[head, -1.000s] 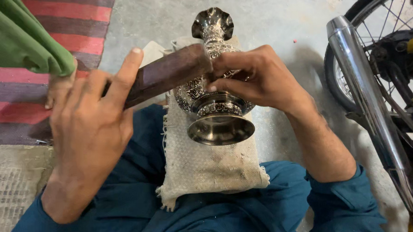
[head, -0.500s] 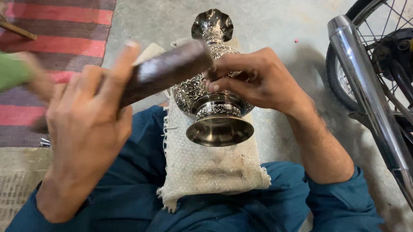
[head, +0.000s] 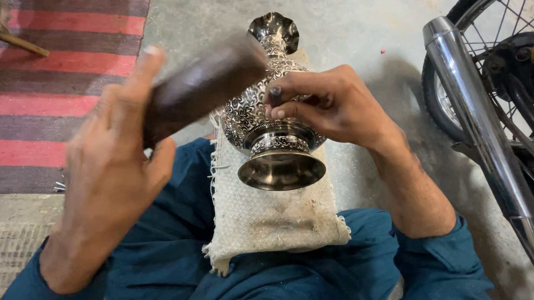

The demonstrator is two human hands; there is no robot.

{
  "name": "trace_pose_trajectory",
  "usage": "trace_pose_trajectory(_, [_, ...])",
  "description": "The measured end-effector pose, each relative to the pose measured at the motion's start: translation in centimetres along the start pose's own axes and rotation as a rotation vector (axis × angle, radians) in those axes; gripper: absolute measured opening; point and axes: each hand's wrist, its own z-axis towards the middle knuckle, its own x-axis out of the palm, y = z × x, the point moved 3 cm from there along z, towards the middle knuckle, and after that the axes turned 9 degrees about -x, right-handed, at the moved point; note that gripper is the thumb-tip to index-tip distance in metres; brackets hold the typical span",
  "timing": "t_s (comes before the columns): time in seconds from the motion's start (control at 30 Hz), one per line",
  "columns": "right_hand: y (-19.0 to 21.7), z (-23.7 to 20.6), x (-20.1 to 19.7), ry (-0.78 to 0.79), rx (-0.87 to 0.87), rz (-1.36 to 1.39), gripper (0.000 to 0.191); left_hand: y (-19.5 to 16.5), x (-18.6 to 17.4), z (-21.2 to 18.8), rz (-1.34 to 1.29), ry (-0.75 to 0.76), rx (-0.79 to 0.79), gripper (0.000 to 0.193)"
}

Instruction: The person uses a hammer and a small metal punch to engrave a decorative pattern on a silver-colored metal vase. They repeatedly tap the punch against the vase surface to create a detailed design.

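An ornate silver metal vase (head: 260, 112) lies on its side on a coarse beige cloth (head: 275, 220) over my lap, foot towards me, fluted mouth away. My left hand (head: 111, 167) grips a dark wooden block (head: 202, 87), raised above the vase's body and blurred. My right hand (head: 330, 106) rests on the vase and pinches a small dark punch (head: 275, 96) whose tip stands against the engraved belly.
A motorcycle rear wheel (head: 500, 59) and its chrome exhaust pipe (head: 485, 136) stand close on the right. A red, striped rug (head: 51, 75) covers the floor at left, grey concrete (head: 357, 22) ahead. A wooden piece (head: 8, 35) lies at the top left.
The wooden block in my left hand has swung to the right, closer over the vase and the punch. The green cloth at the upper left has left the view. My right hand has stayed put.
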Motion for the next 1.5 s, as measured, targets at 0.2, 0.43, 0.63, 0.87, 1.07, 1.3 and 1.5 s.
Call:
trace_pose_trajectory(0.2, [0.1,0.0,0.1,-0.015,0.021,-0.068,0.024,-0.5,-0.1,0.3,0.397,-0.070,0.159,0.072])
trace_pose_trajectory(0.43, [0.3,-0.2,0.1,-0.030,-0.005,-0.034,0.023,-0.1,-0.1,0.4,0.112,-0.019,0.021,0.074])
trace_pose_trajectory(0.63, [0.0,-0.4,0.1,-0.052,-0.017,-0.038,0.023,-0.8,-0.6,0.5,0.124,-0.094,0.168,0.069])
trace_pose_trajectory(0.87, [-0.4,-0.6,0.4,-0.055,-0.020,-0.021,0.018,-0.8,-0.4,0.9,0.204,-0.011,0.103,0.075])
trace_pose_trajectory(1.07, [-0.5,-1.0,0.3,-0.047,0.077,-0.043,0.019,-1.2,-0.5,1.0,0.462,-0.037,0.196,0.071])
trace_pose_trajectory(1.3, [-0.2,-0.8,0.3,-0.078,-0.005,-0.001,0.021,-1.2,-0.5,1.4,0.209,-0.001,0.102,0.075])
trace_pose_trajectory(1.5, [0.0,-1.1,0.3,-0.088,-0.035,0.013,0.020,-1.4,-0.9,1.6,0.226,-0.040,0.167,0.067])
